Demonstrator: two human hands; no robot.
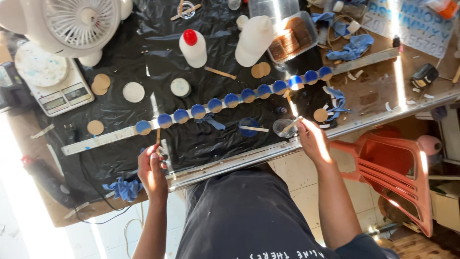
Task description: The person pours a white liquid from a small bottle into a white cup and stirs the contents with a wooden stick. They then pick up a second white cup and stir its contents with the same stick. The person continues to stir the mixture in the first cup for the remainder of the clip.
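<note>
1. A long pale strip point(108, 139) is seen lying aslant across the black plastic sheet point(211, 144) on the bench point(378, 91), running from lower left toward upper right of the frame.
2. A row of round discs coated blue point(231, 100) is set along the strip, each just beside the next — every disc on it appears already covered, though the leftmost one point(143, 127) shows a bare wooden patch at its lower edge.
3. The left hand point(152, 172), in the lower left centre, is closed around a thin wooden stick point(158, 136); its tip is held up close to the leftmost disc.
4. The right hand point(314, 141), right of centre, is closed around a second wooden stick point(293, 124), which reaches into a small clear cup point(282, 128) near the bench edge.
5. A blue-filled cup point(248, 127) with a stick laid across it is found just left of the clear cup.
6. Several bare wooden discs point(100, 84) lie off the strip — uncoated, as far as can be judged — so the coating seems largely done on the row, with these loose pieces left.
7. Two white bottles point(254, 41), a scale point(57, 91) and a white fan point(76, 21) are placed along the upper part of the frame.
</note>
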